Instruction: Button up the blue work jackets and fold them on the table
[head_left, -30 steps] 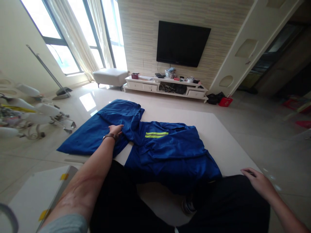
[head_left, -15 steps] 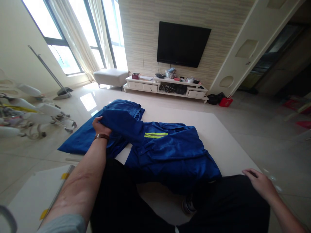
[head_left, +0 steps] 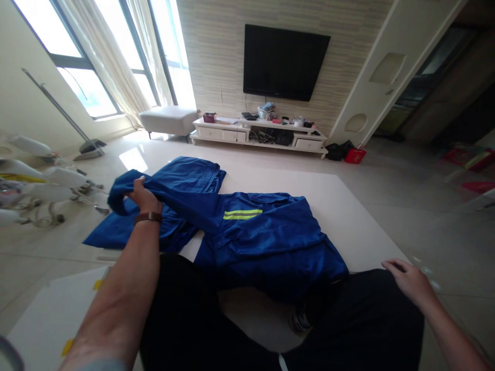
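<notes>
A blue garment (head_left: 266, 242) with a yellow-and-grey reflective stripe (head_left: 243, 214) lies across the white board in front of my knees. My left hand (head_left: 144, 198), with a brown band on the wrist, is closed on one blue sleeve, whose end curls up to the left of the fingers. Beneath and behind that sleeve is a folded pile of blue cloth (head_left: 185, 172). At the right, my right hand (head_left: 410, 281) rests by my right knee, away from the garment; its fingers are bent, with the thumb and forefinger side partly visible, and no object shows in it.
The white board (head_left: 340, 221) extends to the right of the garment. White thread cones (head_left: 64, 175) on a stand are at the left. Farther back are a grey bench (head_left: 169, 121), a low white cabinet (head_left: 220, 134) and a red bag (head_left: 355, 155).
My left hand has moved left, drawing out the sleeve, and its end now curls up. The view has shifted slightly. My right hand stays beside the knee.
</notes>
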A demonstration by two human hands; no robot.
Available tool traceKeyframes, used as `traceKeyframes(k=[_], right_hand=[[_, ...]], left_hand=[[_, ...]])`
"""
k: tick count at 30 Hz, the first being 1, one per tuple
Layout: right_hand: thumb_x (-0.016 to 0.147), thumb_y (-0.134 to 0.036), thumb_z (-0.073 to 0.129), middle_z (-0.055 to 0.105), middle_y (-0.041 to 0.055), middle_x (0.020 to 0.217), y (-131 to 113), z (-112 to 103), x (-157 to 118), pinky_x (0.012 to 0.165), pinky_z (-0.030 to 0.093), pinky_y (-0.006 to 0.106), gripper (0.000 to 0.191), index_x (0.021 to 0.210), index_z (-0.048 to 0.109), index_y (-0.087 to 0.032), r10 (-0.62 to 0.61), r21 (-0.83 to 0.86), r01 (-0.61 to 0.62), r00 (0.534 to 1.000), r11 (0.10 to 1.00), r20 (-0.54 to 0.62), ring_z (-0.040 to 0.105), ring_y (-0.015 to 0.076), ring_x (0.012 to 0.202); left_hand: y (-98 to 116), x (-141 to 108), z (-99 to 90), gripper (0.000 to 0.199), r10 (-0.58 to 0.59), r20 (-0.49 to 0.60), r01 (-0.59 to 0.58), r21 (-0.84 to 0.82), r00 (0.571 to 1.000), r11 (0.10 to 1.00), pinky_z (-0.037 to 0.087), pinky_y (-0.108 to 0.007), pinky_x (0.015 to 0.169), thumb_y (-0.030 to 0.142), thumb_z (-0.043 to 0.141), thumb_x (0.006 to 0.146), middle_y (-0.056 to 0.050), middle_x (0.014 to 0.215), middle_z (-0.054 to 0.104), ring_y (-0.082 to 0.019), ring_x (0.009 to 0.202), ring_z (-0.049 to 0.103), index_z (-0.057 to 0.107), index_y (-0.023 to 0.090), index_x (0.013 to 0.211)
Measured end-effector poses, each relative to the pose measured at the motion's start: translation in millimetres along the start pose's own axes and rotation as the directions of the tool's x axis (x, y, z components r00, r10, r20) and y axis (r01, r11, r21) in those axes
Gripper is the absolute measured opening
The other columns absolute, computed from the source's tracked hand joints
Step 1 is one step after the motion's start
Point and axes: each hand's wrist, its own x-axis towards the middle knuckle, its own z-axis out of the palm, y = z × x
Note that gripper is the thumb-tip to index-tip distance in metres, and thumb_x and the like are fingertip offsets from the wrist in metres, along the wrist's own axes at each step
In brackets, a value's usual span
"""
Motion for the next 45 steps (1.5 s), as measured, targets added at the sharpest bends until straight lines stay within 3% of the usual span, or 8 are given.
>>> traceKeyframes(k=[4,6,9,12,20,26,29,45], right_hand=[[0.065,-0.065,0.054,0.076,0.0103,0.092,-8,-3,-6,0.082,0.050,0.044,0.047,0.078,0.073,-0.024,-0.011,0.002,0.011,1.000,1.000,0.000,0.069,0.0355,0.093],[0.066,-0.064,0.053,0.076,0.0100,0.091,-14,-4,-10,0.082,0.049,0.043,0.047,0.077,0.073,-0.023,-0.017,0.003,0.017,1.000,1.000,-0.001,0.069,0.0345,0.092],[0.066,-0.063,0.053,0.076,0.0102,0.092,-21,-7,-16,0.082,0.049,0.042,0.047,0.077,0.073,-0.022,-0.018,-0.007,0.018,1.000,1.000,-0.016,0.069,0.0339,0.092],[0.069,-0.061,0.053,0.077,0.0102,0.092,-24,-8,-20,0.081,0.049,0.042,0.045,0.077,0.073,-0.022,-0.035,-0.004,0.035,0.999,0.999,-0.030,0.068,0.0335,0.092],[0.078,-0.050,0.051,0.075,0.0105,0.093,-47,-8,-29,0.082,0.049,0.041,0.035,0.080,0.070,-0.021,-0.220,-0.134,0.214,0.975,0.968,-0.031,0.067,0.0310,0.091],[0.092,-0.048,0.051,0.073,0.0059,0.096,-148,42,-48,0.081,0.049,0.034,0.032,0.089,0.070,-0.023,-0.405,0.054,0.403,0.887,0.913,0.222,0.066,0.0221,0.085],[0.088,-0.048,0.062,0.073,0.0068,0.102,-187,79,-45,0.081,0.050,0.032,0.029,0.100,0.070,-0.022,-0.346,0.136,0.319,0.877,0.938,0.333,0.067,0.0220,0.089],[0.081,-0.039,0.068,0.068,0.0046,0.087,-201,74,11,0.072,0.051,0.031,0.026,0.095,0.060,-0.019,-0.300,0.190,0.234,0.805,0.953,0.512,0.064,0.0204,0.079]], left_hand=[[33,-82,39.7,0.039,0.202,0.319,-0.220,0.023,0.926,0.975,0.047,-0.036,0.107,0.022,0.066,0.084,-0.009,0.120,0.064,-0.021,0.111,0.060,0.050,0.013,0.119],[50,-145,50.0,0.034,0.320,0.753,-0.461,-0.026,0.575,0.887,0.050,-0.037,0.102,0.025,0.067,0.084,-0.009,0.113,0.067,-0.024,0.107,0.063,0.059,0.015,0.115],[59,-222,51.5,0.051,0.210,0.963,-0.605,-0.270,-0.169,0.749,0.051,-0.037,0.098,0.024,0.067,0.080,-0.009,0.119,0.068,-0.026,0.109,0.065,0.059,0.020,0.130],[53,-249,48.2,0.079,0.003,0.898,-0.594,-0.293,-0.439,0.749,0.051,-0.036,0.093,0.027,0.076,0.070,-0.008,0.120,0.069,-0.029,0.108,0.066,0.051,0.027,0.145],[48,-192,60.9,0.044,-0.209,0.897,-0.363,0.059,-0.390,0.930,0.047,-0.025,0.064,0.050,0.068,0.083,-0.002,0.080,0.071,-0.017,0.070,0.065,0.072,0.019,0.114],[7,-142,73.2,0.034,-0.240,0.943,-0.597,0.332,0.232,0.730,0.051,-0.029,0.083,0.036,0.059,0.088,-0.008,0.105,0.074,-0.022,0.093,0.068,0.071,0.019,0.115],[-15,-120,73.1,0.044,-0.405,0.832,-0.604,0.555,0.380,0.572,0.051,-0.031,0.093,0.035,0.071,0.080,-0.012,0.119,0.071,-0.028,0.110,0.066,0.067,0.019,0.121],[-53,-116,61.5,0.047,-0.724,0.629,-0.528,0.732,0.282,0.431,0.054,-0.031,0.069,0.045,0.078,0.074,-0.017,0.097,0.073,-0.029,0.087,0.071,0.067,0.013,0.106]])
